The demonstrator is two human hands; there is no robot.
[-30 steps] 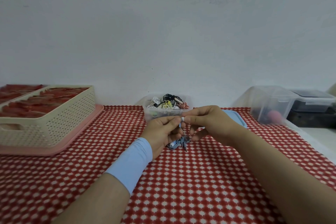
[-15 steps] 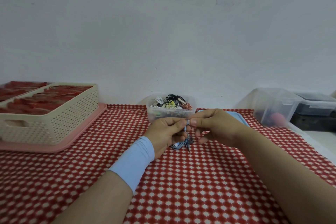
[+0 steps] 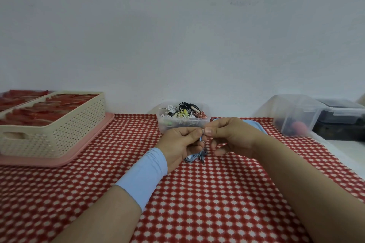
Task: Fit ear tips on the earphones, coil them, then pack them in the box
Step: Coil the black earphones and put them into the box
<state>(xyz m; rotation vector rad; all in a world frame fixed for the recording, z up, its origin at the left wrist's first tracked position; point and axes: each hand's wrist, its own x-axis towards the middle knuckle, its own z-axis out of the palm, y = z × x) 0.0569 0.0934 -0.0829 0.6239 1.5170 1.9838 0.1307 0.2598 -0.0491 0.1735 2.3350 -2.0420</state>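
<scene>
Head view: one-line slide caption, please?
The left hand and right hand pinch a blue earphone over the checked tablecloth.

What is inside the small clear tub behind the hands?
The clear tub holds a tangled heap of earphones: black, white, yellow and reddish cords. What lies deeper is covered by that heap and the cloudy wall.

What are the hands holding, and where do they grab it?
The blue earphones. The left hand and right hand both pinch the top end, likely an earbud; the cable dangles below. Any ear tip is too small to see.
</scene>
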